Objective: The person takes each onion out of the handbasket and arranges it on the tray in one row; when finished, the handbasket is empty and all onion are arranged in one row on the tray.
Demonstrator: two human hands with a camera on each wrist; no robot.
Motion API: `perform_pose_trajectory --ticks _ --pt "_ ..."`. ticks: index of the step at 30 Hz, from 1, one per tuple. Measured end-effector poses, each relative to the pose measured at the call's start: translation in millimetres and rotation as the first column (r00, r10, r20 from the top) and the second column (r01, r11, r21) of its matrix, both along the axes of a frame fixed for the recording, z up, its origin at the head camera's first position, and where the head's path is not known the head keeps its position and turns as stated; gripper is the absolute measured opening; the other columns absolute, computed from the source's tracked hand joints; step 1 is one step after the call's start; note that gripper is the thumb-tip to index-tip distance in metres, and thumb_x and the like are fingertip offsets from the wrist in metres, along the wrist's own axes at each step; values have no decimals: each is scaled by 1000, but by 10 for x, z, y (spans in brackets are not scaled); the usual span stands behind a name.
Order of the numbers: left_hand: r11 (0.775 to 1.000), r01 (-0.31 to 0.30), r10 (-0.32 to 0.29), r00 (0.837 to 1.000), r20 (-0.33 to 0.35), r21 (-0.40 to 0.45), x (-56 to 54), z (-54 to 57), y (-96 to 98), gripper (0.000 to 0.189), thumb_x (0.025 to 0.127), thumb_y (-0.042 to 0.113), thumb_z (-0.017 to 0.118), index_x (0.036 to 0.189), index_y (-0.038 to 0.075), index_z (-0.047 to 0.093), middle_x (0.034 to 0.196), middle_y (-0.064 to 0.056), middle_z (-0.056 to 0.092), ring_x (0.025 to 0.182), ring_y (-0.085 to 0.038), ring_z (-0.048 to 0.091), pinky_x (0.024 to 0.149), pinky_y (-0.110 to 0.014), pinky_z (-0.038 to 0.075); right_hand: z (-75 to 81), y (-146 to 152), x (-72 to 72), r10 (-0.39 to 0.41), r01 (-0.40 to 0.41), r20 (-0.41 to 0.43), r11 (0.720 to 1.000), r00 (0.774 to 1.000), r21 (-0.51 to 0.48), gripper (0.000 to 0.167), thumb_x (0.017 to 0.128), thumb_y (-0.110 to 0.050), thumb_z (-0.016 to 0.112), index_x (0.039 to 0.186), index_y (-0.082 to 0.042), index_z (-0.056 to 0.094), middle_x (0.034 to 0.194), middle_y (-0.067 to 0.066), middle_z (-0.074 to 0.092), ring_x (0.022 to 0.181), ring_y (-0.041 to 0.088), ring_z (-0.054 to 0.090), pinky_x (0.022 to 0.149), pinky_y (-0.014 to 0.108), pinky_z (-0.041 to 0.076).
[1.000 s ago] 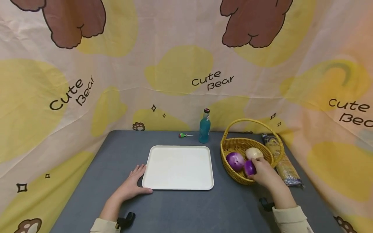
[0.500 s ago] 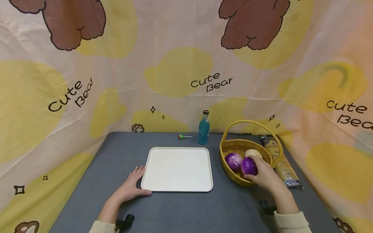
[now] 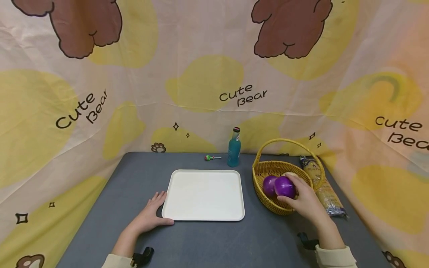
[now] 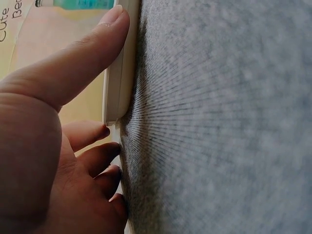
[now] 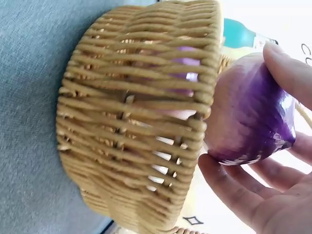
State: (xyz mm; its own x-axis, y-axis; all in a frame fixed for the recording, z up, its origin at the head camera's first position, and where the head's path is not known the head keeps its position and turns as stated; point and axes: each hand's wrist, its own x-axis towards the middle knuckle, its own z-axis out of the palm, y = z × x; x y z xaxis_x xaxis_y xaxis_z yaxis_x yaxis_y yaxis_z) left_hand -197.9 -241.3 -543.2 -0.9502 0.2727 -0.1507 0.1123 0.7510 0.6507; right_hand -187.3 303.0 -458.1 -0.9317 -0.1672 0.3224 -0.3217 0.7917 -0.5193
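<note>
My right hand [image 3: 305, 201] grips a shiny purple onion [image 3: 285, 187] between thumb and fingers, at the rim height of a yellow wicker basket [image 5: 131, 107]. In the right wrist view the onion shows above the basket's edge. Inside the basket lie another purple onion [image 3: 269, 185] and a white onion [image 3: 290, 174], the latter mostly hidden behind the right hand. My left hand [image 3: 151, 214] rests at the near left corner of a white rectangular tray [image 3: 204, 195], its fingers spread along the left side and its thumb [image 4: 105, 36] against the front edge.
Behind the tray stand a blue bottle [image 3: 234, 150] and a small green lollipop [image 3: 209, 158] lying flat. A long packet with a yellowish see-through middle [image 3: 328, 195] lies right of the basket. The grey table [image 3: 214, 245] ends at a patterned cloth backdrop [image 3: 201, 82].
The right hand has raised the purple onion from among the others in the basket and shifted it slightly left. The left hand stays at the tray corner.
</note>
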Motion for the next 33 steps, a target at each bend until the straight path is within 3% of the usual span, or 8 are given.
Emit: perform_pose_trajectory --ticks 11,17,24,33 --pt "1000 -5 5 1000 9 6 2 27 14 120 72 51 87 159 0 22 166 -25 16 155 -46 2 122 -66 2 74 -172 24 -4 0 -57 998 998 -58 77 82 -32 85 144 -3 51 136 20 56 117 40 61 87 57 58" --pt "1000 1 -1 1000 0 5 2 13 10 120 73 50 87 159 0 21 166 -26 16 154 -47 2 122 -67 3 58 -280 8 5 -9 -80 998 997 -55 77 80 -33 87 144 -6 53 133 19 58 117 37 58 88 58 57" --pt "1000 -9 8 1000 5 5 11 14 7 120 73 50 87 160 0 21 166 -26 16 154 -48 1 122 -67 2 73 -436 -24 41 -42 -11 994 999 -103 78 81 -34 85 146 -9 51 139 18 56 122 37 58 93 56 56" --pt "1000 -16 16 1000 2 11 0 -5 1 121 72 50 87 160 1 22 166 -25 16 154 -47 1 122 -67 2 67 -636 -66 68 -67 10 991 998 -118 80 80 -36 86 146 -11 51 143 17 54 126 39 56 97 58 54"
